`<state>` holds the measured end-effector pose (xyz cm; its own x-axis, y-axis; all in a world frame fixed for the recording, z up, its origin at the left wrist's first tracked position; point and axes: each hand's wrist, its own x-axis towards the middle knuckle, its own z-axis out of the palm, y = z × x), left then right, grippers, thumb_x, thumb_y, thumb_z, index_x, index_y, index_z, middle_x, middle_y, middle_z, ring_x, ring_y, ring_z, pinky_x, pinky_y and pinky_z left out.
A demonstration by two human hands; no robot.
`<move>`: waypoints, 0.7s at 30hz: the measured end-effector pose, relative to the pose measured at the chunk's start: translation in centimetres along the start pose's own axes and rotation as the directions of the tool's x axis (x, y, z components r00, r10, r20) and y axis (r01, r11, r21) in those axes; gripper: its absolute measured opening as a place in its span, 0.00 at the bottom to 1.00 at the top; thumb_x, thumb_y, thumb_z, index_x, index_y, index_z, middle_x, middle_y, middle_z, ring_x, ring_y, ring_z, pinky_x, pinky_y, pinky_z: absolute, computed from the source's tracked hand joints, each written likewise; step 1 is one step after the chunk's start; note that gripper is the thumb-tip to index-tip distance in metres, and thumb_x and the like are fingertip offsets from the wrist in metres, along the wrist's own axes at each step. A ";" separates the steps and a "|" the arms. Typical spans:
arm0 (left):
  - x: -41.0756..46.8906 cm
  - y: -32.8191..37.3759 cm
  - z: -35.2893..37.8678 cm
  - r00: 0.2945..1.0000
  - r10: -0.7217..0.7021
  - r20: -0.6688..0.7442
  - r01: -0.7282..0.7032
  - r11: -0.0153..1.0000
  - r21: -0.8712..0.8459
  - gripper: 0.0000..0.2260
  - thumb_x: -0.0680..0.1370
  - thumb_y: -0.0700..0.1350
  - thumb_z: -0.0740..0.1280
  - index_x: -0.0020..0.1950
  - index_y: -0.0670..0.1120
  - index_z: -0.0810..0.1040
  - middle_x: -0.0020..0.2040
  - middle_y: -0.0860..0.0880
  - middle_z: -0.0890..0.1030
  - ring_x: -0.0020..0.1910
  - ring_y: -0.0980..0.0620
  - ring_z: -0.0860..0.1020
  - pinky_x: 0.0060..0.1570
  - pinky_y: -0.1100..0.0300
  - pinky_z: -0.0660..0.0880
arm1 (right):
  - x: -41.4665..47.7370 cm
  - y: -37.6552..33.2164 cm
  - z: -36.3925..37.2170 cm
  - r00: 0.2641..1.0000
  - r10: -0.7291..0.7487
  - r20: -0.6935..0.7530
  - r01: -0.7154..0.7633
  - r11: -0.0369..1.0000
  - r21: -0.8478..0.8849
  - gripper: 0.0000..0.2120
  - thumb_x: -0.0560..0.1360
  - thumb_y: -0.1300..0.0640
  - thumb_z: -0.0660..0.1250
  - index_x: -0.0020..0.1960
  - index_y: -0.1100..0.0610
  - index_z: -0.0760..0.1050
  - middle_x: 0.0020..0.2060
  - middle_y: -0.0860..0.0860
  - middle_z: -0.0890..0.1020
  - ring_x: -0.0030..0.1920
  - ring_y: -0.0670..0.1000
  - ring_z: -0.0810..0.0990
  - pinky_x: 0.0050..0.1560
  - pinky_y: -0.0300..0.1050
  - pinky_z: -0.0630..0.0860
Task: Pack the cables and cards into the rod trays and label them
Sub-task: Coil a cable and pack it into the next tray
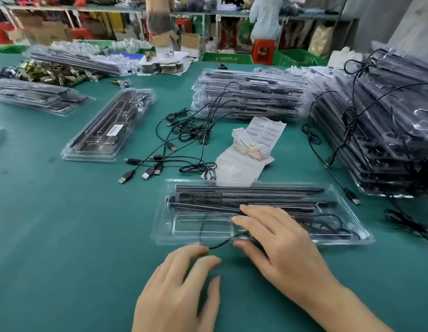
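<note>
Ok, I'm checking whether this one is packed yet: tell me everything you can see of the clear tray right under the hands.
The tray is clear moulded plastic, lying flat across the green table. Black rods fill its far half; its near-left pocket looks almost empty. A black cable crosses its near edge to the fingertips of the left hand; more cable lies in the near right. The right hand rests on its middle.

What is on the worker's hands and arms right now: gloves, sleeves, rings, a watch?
Nothing shows. The left hand and right hand are both bare: no gloves, rings or tape, and the nails look short and unpainted. The right forearm is uncovered down to the frame edge, with no sleeve, watch or wristband. The left hand is cut off at the wrist.
</note>
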<state>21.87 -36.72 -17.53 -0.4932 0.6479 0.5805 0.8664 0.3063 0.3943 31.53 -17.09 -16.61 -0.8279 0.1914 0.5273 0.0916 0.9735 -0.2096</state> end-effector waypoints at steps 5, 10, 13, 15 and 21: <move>1.0 -0.4 -0.4 0.981 -0.188 0.045 0.192 0.975 -0.114 0.20 0.75 0.52 0.69 0.66 0.48 0.81 0.69 0.57 0.78 0.67 0.59 0.76 0.61 0.65 0.72 | 0.6 -0.3 -0.2 0.988 0.062 -0.139 -0.051 0.995 0.082 0.12 0.81 0.52 0.68 0.57 0.58 0.83 0.57 0.51 0.83 0.60 0.54 0.80 0.61 0.52 0.76; 3.9 -1.6 0.9 0.948 -0.250 0.196 0.288 0.937 -0.197 0.30 0.76 0.60 0.68 0.77 0.67 0.64 0.77 0.73 0.58 0.75 0.70 0.59 0.64 0.59 0.73 | 1.1 -0.2 -0.2 0.958 0.082 -0.273 -0.058 0.994 0.094 0.08 0.80 0.57 0.70 0.49 0.62 0.82 0.48 0.53 0.82 0.49 0.56 0.80 0.49 0.52 0.78; 5.8 -2.8 2.5 0.949 -0.194 0.248 0.255 0.935 -0.245 0.23 0.77 0.59 0.69 0.72 0.66 0.71 0.72 0.62 0.68 0.71 0.74 0.58 0.69 0.67 0.64 | 1.0 -0.1 -0.2 0.939 0.067 -0.336 -0.042 0.996 0.080 0.08 0.80 0.58 0.69 0.47 0.63 0.82 0.45 0.53 0.81 0.45 0.57 0.79 0.46 0.54 0.77; 7.5 -3.6 3.2 0.953 -0.139 0.269 0.205 0.951 -0.233 0.13 0.79 0.55 0.69 0.64 0.59 0.80 0.66 0.52 0.74 0.72 0.63 0.63 0.66 0.73 0.60 | 1.0 -0.1 -0.2 0.931 0.060 -0.361 -0.035 0.997 0.075 0.09 0.80 0.57 0.68 0.46 0.62 0.81 0.45 0.53 0.81 0.45 0.56 0.79 0.46 0.55 0.76; 10.0 -4.8 1.8 0.999 -0.051 0.006 0.050 0.938 -0.342 0.10 0.82 0.47 0.62 0.46 0.48 0.81 0.51 0.57 0.81 0.57 0.52 0.79 0.58 0.54 0.74 | 0.9 0.4 -0.6 0.899 0.158 -0.409 -0.108 0.984 0.143 0.03 0.82 0.55 0.65 0.53 0.53 0.72 0.47 0.52 0.78 0.48 0.55 0.76 0.47 0.57 0.75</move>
<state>12.94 -30.40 -14.90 -0.5363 0.6353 0.5557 0.7619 0.0812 0.6426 31.15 -16.49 -15.69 -0.5029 0.3767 0.7779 0.1003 0.9194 -0.3804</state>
